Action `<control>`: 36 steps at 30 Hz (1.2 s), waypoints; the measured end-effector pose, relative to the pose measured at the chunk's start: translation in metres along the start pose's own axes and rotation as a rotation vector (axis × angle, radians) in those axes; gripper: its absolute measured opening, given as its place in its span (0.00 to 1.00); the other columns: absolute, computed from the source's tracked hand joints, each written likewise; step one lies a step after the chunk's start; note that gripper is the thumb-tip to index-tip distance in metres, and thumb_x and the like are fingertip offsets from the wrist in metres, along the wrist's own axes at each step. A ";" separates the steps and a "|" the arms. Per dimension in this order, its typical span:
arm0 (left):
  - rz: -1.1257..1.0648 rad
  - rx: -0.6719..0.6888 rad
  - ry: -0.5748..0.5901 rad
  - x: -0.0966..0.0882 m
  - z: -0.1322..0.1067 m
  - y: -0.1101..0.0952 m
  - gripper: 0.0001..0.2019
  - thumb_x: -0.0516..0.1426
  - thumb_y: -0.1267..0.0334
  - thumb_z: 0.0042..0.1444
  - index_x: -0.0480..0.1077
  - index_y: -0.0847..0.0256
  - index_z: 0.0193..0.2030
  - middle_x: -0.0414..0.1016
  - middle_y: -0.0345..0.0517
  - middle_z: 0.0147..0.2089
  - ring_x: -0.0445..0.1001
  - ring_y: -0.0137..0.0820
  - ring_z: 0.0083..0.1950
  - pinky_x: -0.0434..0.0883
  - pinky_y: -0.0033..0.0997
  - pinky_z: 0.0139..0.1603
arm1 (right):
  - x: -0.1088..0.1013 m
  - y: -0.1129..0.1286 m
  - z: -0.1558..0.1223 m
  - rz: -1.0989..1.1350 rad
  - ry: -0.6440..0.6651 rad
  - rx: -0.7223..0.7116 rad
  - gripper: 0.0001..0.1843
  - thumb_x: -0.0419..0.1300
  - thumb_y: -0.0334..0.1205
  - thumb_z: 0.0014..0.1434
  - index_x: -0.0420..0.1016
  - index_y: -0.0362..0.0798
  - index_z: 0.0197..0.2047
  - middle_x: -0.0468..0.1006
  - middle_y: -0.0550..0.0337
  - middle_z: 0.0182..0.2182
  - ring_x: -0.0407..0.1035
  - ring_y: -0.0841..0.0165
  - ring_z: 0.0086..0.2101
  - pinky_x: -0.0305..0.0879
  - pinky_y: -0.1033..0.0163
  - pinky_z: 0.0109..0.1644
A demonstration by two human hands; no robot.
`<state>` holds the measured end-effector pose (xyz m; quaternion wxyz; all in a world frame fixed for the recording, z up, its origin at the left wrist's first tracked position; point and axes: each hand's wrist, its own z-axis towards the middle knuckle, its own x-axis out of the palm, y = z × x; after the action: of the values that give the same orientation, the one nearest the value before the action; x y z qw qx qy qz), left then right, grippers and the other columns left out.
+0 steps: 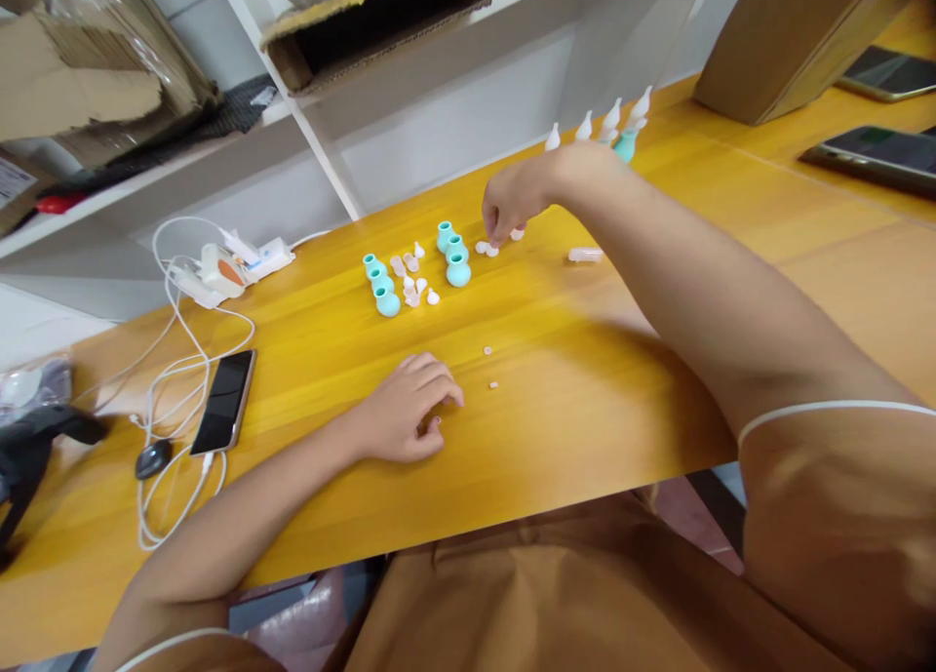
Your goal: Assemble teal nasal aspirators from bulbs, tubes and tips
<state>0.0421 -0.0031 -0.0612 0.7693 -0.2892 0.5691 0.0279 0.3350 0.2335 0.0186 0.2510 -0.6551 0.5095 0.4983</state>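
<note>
My left hand (410,409) rests on the wooden table with fingers loosely curled and apart, nothing in it. Just right of it lie two tiny pale pieces, a ring-like one (487,350) and a smaller one (493,385). Farther back, my right hand (518,196) reaches down with fingertips pinched at some small white round pieces (482,248); what is between the fingers is hidden. Left of it stand turquoise bulbs with open necks (458,270) and a second row of them (387,302). Between the rows lie small white pointed tips (433,296) and pinkish clear pieces (411,263).
Behind my right forearm stand white-tipped pieces (613,116), one on a turquoise bulb (625,145). A clear tube (586,255) lies near that arm. Phones (226,401), white cables (191,360) and a power strip (267,259) occupy the left; a cardboard box (790,48) stands back right.
</note>
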 end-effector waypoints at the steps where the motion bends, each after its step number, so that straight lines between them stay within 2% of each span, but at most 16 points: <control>1: 0.012 0.003 0.018 0.000 0.000 -0.001 0.20 0.57 0.72 0.49 0.67 0.56 0.50 0.75 0.48 0.46 0.69 0.42 0.48 0.68 0.46 0.53 | 0.003 -0.006 0.009 0.013 -0.009 -0.032 0.22 0.80 0.53 0.56 0.88 0.44 0.44 0.84 0.54 0.39 0.78 0.56 0.48 0.70 0.51 0.57; 4: 0.023 -0.006 0.058 -0.002 0.000 -0.003 0.21 0.57 0.72 0.48 0.67 0.55 0.51 0.75 0.49 0.47 0.69 0.44 0.50 0.67 0.47 0.53 | 0.011 -0.024 0.034 0.037 -0.058 -0.107 0.26 0.79 0.59 0.57 0.86 0.42 0.40 0.85 0.51 0.44 0.77 0.54 0.53 0.69 0.53 0.59; 7: 0.023 -0.009 0.074 -0.003 0.000 -0.003 0.23 0.57 0.73 0.46 0.68 0.55 0.51 0.75 0.49 0.46 0.69 0.45 0.52 0.66 0.48 0.55 | 0.015 -0.030 0.042 -0.010 -0.083 -0.104 0.29 0.75 0.60 0.62 0.85 0.37 0.40 0.85 0.50 0.45 0.76 0.56 0.54 0.66 0.55 0.60; 10: 0.024 -0.013 0.076 -0.001 0.000 -0.003 0.23 0.58 0.73 0.47 0.68 0.55 0.52 0.76 0.49 0.47 0.69 0.45 0.53 0.66 0.48 0.56 | 0.013 -0.022 0.034 -0.067 -0.056 -0.034 0.28 0.75 0.57 0.63 0.85 0.35 0.42 0.85 0.50 0.42 0.76 0.58 0.52 0.65 0.55 0.58; 14: 0.019 -0.015 0.051 0.001 0.000 -0.002 0.20 0.58 0.74 0.51 0.69 0.55 0.50 0.76 0.47 0.44 0.69 0.44 0.53 0.65 0.46 0.56 | 0.008 -0.004 0.014 -0.096 -0.005 0.073 0.23 0.75 0.52 0.64 0.85 0.37 0.47 0.86 0.52 0.43 0.76 0.62 0.50 0.65 0.58 0.56; 17: 0.007 -0.011 0.029 0.003 0.000 -0.002 0.17 0.59 0.75 0.53 0.70 0.56 0.49 0.76 0.45 0.42 0.70 0.43 0.52 0.65 0.44 0.55 | 0.008 0.005 0.007 -0.093 0.001 0.074 0.22 0.73 0.50 0.66 0.84 0.37 0.48 0.85 0.52 0.45 0.76 0.64 0.49 0.65 0.59 0.56; 19: -0.007 -0.013 0.017 0.003 0.001 -0.001 0.16 0.59 0.74 0.55 0.71 0.55 0.49 0.77 0.44 0.40 0.70 0.42 0.51 0.65 0.43 0.54 | 0.008 0.005 0.006 -0.080 -0.006 0.048 0.21 0.73 0.48 0.66 0.84 0.36 0.49 0.85 0.52 0.42 0.76 0.64 0.48 0.64 0.59 0.55; 23: -0.077 -0.018 -0.051 0.005 0.003 0.001 0.12 0.61 0.73 0.58 0.72 0.55 0.47 0.79 0.42 0.39 0.72 0.39 0.50 0.68 0.41 0.54 | 0.007 -0.008 0.001 -0.067 -0.093 -0.079 0.17 0.74 0.45 0.65 0.84 0.37 0.46 0.84 0.55 0.35 0.75 0.66 0.43 0.64 0.59 0.53; 27: -0.189 -0.027 -0.192 0.006 0.004 0.003 0.06 0.62 0.70 0.63 0.73 0.55 0.44 0.82 0.42 0.41 0.76 0.34 0.45 0.72 0.42 0.55 | 0.008 -0.012 -0.032 0.031 -0.207 -0.233 0.14 0.74 0.47 0.64 0.84 0.43 0.41 0.83 0.55 0.35 0.75 0.63 0.43 0.65 0.58 0.50; 30: -0.287 -0.116 -0.339 0.007 0.003 0.006 0.03 0.63 0.67 0.65 0.74 0.56 0.43 0.81 0.44 0.42 0.78 0.32 0.43 0.75 0.39 0.50 | 0.021 0.009 -0.072 0.143 -0.262 -0.435 0.13 0.76 0.50 0.62 0.83 0.49 0.40 0.82 0.58 0.33 0.75 0.64 0.38 0.67 0.59 0.44; 33: -0.398 -0.197 -0.465 0.010 0.001 0.010 0.03 0.64 0.67 0.65 0.75 0.58 0.43 0.80 0.45 0.42 0.78 0.30 0.42 0.76 0.33 0.45 | 0.048 0.040 -0.107 0.312 -0.236 -0.637 0.14 0.72 0.53 0.64 0.81 0.52 0.38 0.81 0.59 0.35 0.74 0.66 0.35 0.69 0.59 0.41; 36: -0.445 -0.195 -0.532 0.012 0.001 0.012 0.03 0.65 0.68 0.65 0.75 0.59 0.43 0.79 0.44 0.42 0.78 0.29 0.42 0.76 0.32 0.46 | 0.076 0.062 -0.125 0.470 -0.251 -0.729 0.14 0.70 0.53 0.66 0.79 0.52 0.37 0.80 0.58 0.38 0.73 0.68 0.35 0.71 0.60 0.40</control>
<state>0.0431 0.0040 -0.0766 0.8465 -0.4606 0.2667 -0.0117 0.3268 0.0750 0.0076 -0.0563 -0.5016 0.4011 0.7644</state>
